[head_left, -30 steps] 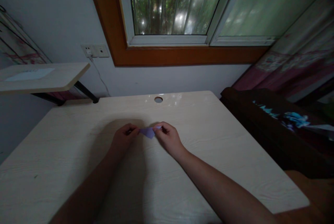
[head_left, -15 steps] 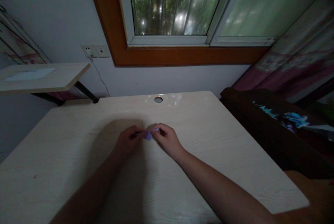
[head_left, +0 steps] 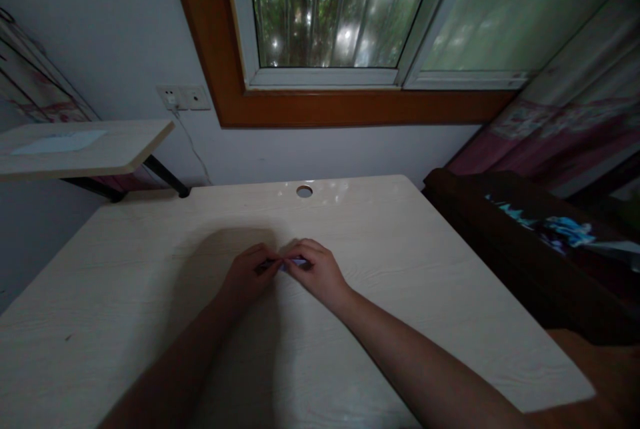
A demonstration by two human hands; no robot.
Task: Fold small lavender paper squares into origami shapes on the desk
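Note:
A small piece of purple paper (head_left: pixel 300 261), apparently folded, is pinched between my two hands above the middle of the pale wood-grain desk (head_left: pixel 400 296). My left hand (head_left: pixel 253 269) grips its left side, thumb and index finger pressed together. On the other side my right hand (head_left: pixel 313 268) pinches it in the same way. Both sets of fingertips meet at the centre. Most of the paper is hidden behind the fingers; only a strip by the right fingers and a bit below the fingertips show.
A round cable hole (head_left: pixel 304 192) lies near the desk's back edge. At the left stands a raised shelf (head_left: pixel 115 156) on black legs, with a white sheet (head_left: pixel 60 141) on top. Right of the desk is dark furniture (head_left: pixel 485 229) with blue items (head_left: pixel 567 230).
My hands have come closer together, fingertips now meeting. Less of the purple paper shows; the flap that hung between the hands is mostly covered.

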